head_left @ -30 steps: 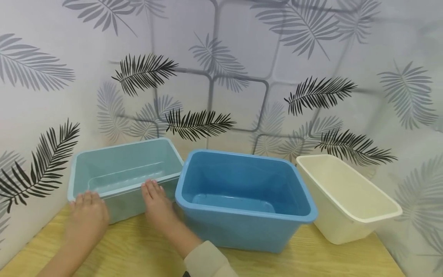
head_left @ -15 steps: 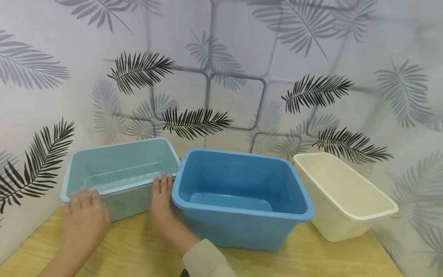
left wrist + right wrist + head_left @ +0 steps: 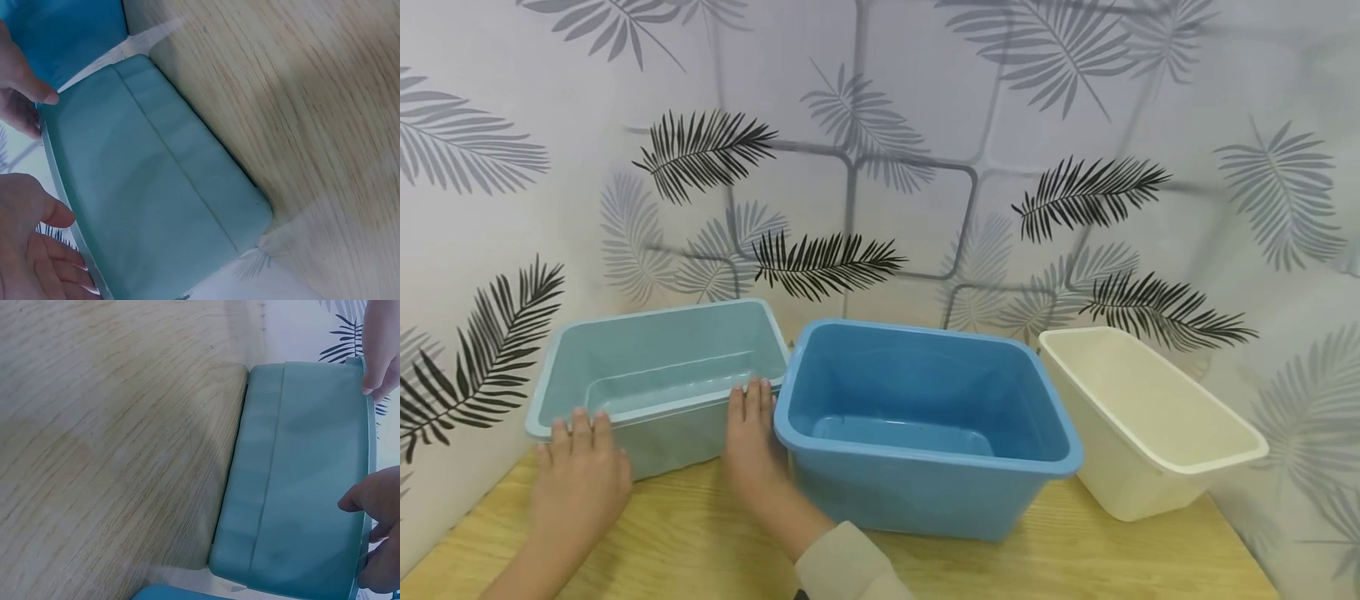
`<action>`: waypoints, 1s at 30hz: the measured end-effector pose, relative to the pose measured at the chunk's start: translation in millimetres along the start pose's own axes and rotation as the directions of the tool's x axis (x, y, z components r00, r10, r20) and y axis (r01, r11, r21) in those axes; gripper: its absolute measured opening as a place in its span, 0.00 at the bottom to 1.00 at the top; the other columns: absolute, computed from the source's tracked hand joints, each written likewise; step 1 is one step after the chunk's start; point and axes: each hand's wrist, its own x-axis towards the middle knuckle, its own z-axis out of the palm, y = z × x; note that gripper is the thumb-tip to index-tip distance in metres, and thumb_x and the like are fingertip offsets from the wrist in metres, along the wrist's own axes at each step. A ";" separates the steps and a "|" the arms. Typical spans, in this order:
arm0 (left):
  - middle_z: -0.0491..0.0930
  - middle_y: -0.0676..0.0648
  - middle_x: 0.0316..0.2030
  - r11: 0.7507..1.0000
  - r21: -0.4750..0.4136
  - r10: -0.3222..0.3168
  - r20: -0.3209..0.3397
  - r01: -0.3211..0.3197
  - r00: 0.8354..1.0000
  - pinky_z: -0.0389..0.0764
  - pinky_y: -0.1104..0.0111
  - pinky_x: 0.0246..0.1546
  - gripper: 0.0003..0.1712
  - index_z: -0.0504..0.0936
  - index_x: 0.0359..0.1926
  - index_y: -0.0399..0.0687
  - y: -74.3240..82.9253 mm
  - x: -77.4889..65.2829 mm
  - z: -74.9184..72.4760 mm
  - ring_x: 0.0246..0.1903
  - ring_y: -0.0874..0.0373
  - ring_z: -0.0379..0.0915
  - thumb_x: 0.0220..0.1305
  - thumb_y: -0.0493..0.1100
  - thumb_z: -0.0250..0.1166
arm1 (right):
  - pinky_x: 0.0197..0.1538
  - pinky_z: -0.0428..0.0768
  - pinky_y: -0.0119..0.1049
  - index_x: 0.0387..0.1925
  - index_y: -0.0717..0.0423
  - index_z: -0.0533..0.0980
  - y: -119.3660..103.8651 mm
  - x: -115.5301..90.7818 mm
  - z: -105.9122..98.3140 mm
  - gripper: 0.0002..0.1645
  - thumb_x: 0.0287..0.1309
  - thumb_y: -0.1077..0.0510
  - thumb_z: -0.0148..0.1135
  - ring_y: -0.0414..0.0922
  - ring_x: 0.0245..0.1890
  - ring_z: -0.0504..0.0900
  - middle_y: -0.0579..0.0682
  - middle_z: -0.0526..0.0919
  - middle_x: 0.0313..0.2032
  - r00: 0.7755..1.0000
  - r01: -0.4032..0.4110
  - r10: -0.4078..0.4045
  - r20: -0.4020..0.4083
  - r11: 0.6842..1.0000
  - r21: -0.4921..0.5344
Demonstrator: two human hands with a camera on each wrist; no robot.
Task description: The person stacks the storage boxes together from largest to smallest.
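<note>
A pale teal plastic tub (image 3: pixel 685 437) stands upright on the table at the left in the head view. My left hand (image 3: pixel 582 479) touches its front rim near the left corner, fingers straight and slightly spread. Further along the same rim, close to the right corner, lie the straight fingers of my right hand (image 3: pixel 752 450). That hand is right beside a larger blue tub (image 3: pixel 917 500). In the left wrist view, my left thumb tip is at the rim of the teal tub (image 3: pixel 137 162). My right thumb overlaps the tub's front wall (image 3: pixel 306 469) in the right wrist view.
A cream tub (image 3: pixel 1135 475) stands angled at the right, next to the blue one. All three rest on a wood-grain table (image 3: pixel 685 542). A leaf-patterned wall covering (image 3: pixel 925 108) rises right behind them.
My right hand has slid right along the rim toward the blue tub. My left fingers have spread apart. The teal tub has shifted slightly left; the other tubs look unmoved.
</note>
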 end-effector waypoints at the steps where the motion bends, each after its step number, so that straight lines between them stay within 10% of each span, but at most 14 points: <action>1: 0.64 0.15 0.51 1.000 -0.008 0.002 -0.005 -0.002 1.000 0.62 0.32 0.49 0.28 0.67 0.51 0.15 -0.8 -0.2 0.0 0.51 0.18 0.59 0.52 0.34 0.55 | 0.63 0.69 0.37 0.60 0.58 0.66 0.3 -0.7 -0.1 0.30 0.56 0.59 0.61 0.51 0.65 0.67 0.57 0.70 0.61 1.000 0.008 -0.008 -0.016 1.000 0.001; 17: 0.63 0.13 0.50 0.999 -0.035 -0.002 0.055 0.004 0.998 0.62 0.31 0.49 0.25 0.66 0.50 0.13 -13.9 3.3 -1.3 0.51 0.16 0.57 0.56 0.33 0.52 | 0.62 0.70 0.36 0.58 0.58 0.68 -1.3 -12.0 -4.0 0.27 0.56 0.62 0.60 0.50 0.62 0.70 0.57 0.71 0.57 0.991 0.095 -0.103 -0.079 0.990 -0.106; 30: 0.69 0.15 0.44 0.996 -0.032 0.080 -0.090 -0.083 0.993 0.66 0.34 0.44 0.23 0.71 0.43 0.15 -24.0 5.1 -0.8 0.45 0.18 0.64 0.48 0.32 0.58 | 0.58 0.74 0.35 0.53 0.56 0.73 -2.2 -20.4 -7.8 0.24 0.53 0.61 0.64 0.48 0.57 0.74 0.55 0.74 0.51 0.970 0.141 -0.169 -0.174 0.977 -0.163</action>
